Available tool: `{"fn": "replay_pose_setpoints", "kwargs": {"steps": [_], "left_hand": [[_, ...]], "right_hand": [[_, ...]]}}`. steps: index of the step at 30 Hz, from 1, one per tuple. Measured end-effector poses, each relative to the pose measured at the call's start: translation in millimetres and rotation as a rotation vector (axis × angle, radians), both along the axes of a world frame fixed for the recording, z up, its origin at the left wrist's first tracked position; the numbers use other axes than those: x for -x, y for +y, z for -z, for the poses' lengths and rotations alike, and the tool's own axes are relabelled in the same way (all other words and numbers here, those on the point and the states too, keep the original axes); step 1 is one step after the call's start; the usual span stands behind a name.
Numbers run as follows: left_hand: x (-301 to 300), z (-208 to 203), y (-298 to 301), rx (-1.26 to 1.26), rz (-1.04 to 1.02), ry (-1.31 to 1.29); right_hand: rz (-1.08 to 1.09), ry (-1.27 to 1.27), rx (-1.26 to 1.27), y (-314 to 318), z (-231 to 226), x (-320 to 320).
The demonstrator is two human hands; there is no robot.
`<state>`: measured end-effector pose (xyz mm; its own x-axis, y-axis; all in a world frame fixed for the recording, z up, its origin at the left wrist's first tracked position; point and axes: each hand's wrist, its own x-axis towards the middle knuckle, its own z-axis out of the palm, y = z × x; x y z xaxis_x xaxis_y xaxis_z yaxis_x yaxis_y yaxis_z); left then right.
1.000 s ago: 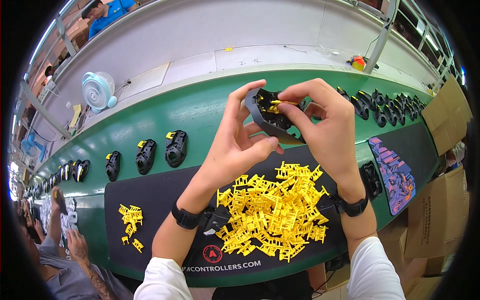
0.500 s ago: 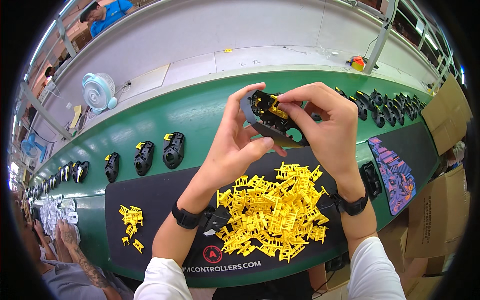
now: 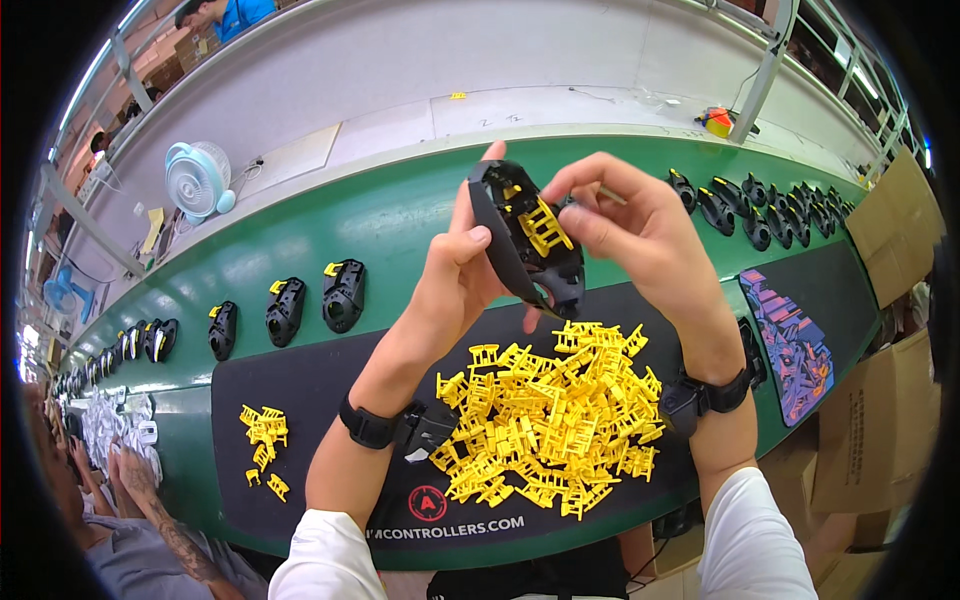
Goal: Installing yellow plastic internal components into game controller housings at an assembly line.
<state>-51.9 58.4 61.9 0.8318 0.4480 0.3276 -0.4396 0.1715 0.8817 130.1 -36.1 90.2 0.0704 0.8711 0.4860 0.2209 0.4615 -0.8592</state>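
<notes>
Fingers of the left hand [image 3: 455, 275] grip a black plastic shell [image 3: 500, 240] from its left side, thumb against the wall, holding it tilted above the table; the right hand [image 3: 640, 225] has thumb and forefinger bent close together at the shell's right edge, and whether they pinch anything cannot be told. Inside the hollow, ribbed shell sits a glossy yellow ladder-shaped insert [image 3: 545, 230]. Below, a tangled heap of matching yellow pieces [image 3: 550, 420] covers the middle of a smooth black mat [image 3: 320, 390], with a small cluster [image 3: 265, 425] apart on the left. Both forearms, wearing black wristbands [image 3: 372, 427], reach past the heap, the bands overlapping its edges. Three rounded shells [image 3: 286, 312] with yellow tabs stand in a row on the shiny green table [image 3: 300, 240] beyond the mat; many more [image 3: 775, 210] are grouped at far right. A pale blue fan [image 3: 196, 180] stands behind left, cardboard boxes [image 3: 880, 430] at right beside a purple-patterned panel [image 3: 790, 345], and a co-worker in grey [image 3: 150, 560] is near white pieces [image 3: 110, 420] at left.
</notes>
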Motion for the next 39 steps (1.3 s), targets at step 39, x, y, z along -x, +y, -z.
{"fn": "replay_pose_setpoints", "kwargs": {"steps": [39], "left_hand": [[40.2, 83.0, 110.2, -1.083, -0.800, 1.398]], "right_hand": [[-0.052, -1.228, 0.681, 6.4, 49.1, -0.9]]}}
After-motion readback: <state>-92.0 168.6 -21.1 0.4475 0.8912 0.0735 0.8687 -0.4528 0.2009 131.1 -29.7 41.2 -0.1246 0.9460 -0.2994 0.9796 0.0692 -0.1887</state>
